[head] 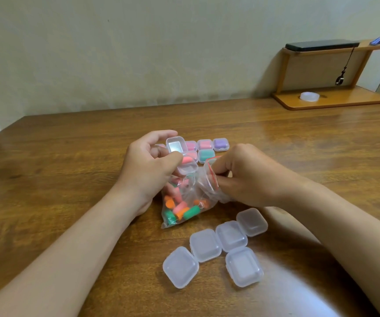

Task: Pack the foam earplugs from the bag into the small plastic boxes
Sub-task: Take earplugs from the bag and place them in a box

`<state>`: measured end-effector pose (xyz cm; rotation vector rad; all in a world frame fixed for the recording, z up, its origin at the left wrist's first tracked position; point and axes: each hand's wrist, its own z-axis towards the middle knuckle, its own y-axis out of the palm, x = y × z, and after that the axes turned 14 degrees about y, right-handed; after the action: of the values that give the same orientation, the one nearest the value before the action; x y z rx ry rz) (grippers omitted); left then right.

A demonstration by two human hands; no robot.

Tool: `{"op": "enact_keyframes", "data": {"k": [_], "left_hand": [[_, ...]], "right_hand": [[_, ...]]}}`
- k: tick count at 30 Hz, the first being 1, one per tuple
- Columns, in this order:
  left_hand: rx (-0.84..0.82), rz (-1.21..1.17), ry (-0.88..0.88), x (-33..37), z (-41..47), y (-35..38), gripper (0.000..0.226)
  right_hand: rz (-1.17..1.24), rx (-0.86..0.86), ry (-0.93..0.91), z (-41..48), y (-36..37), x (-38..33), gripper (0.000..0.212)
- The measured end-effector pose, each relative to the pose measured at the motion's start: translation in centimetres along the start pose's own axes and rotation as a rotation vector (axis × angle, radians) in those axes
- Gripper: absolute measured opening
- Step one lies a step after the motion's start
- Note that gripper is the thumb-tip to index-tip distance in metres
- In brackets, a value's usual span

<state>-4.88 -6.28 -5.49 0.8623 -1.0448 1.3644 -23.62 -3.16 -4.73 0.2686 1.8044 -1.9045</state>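
Orange, green and pink earplugs (180, 209) fill the clear bag (190, 193) on the table (70, 161). My right hand (244, 177) pinches its mouth; my left hand (148, 165) grips an open box (186, 168) holding a pink earplug (188, 160). Empty boxes (205, 244) lie nearer, filled boxes (220, 144) beyond.

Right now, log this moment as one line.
left hand: holds open box, pink earplug inside | right hand: grips bag mouth | near: five empty boxes | far: filled boxes

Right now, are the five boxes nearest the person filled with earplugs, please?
No, all five near boxes show clear, empty insides.
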Motion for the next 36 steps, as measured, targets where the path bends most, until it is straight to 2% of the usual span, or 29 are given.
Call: {"op": "enact_keyframes", "data": {"k": [4, 13, 24, 30, 36], "left_hand": [[0.015, 0.01, 0.0, -0.1, 0.0, 0.0, 0.041], [0.053, 0.032, -0.01, -0.4, 0.1, 0.3, 0.043], [0.132, 0.058, -0.014, -0.6, 0.1, 0.7, 0.041], [0.135, 0.08, -0.024, -0.5, 0.2, 0.7, 0.041], [0.151, 0.099, -0.025, -0.7, 0.3, 0.8, 0.04]], "right_hand": [[0.071, 0.0, -0.018, 0.2, 0.2, 0.1, 0.034], [0.191, 0.054, -0.044, 0.6, 1.4, -0.4, 0.014], [0.118, 0.125, 0.006, 1.0, 2.6, -1.6, 0.021], [0.101, 0.173, -0.008, 1.3, 2.9, -1.8, 0.034], [0.052, 0.175, 0.024, 1.2, 3.1, -2.2, 0.017]]}}
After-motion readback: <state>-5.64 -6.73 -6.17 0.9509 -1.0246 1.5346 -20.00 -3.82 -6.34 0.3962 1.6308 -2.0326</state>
